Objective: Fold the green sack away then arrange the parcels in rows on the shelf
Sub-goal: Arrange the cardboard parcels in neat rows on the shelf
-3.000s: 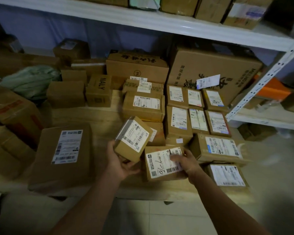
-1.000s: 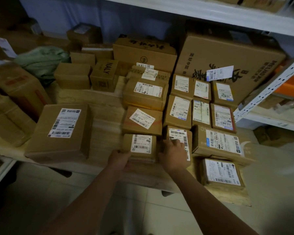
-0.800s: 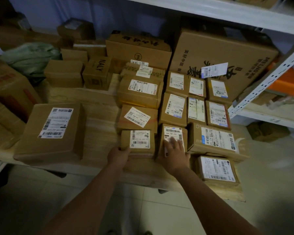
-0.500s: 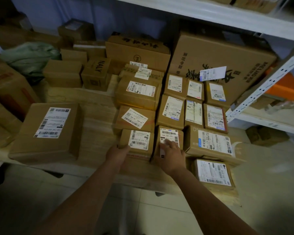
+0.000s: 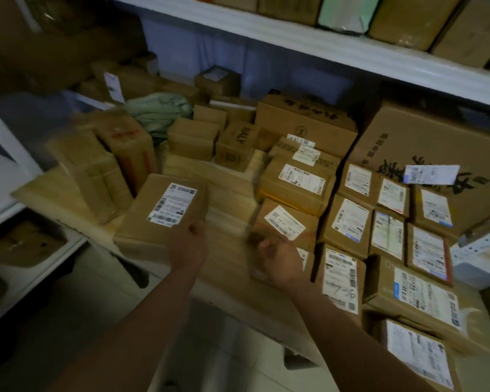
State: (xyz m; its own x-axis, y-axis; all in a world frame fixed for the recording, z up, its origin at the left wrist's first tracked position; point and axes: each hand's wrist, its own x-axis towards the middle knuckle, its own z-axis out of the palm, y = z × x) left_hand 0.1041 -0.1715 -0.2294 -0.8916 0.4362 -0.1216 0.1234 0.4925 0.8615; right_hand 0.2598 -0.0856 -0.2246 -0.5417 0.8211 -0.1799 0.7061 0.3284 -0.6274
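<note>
Now both hands hover over the shelf point(image 5: 227, 182) front, holding nothing. Left hand point(image 5: 188, 246) sits at the near right corner of a big labelled box point(image 5: 164, 213), fingers loosely curled, contact unclear. Right hand point(image 5: 283, 257) is blurred, fingers loosely curled above a small parcel point(image 5: 306, 257) in the front row. Parcels point(image 5: 385, 236) lie label-up in rows on the right. Green sack point(image 5: 159, 111) sits bunched at the back left, among boxes.
</note>
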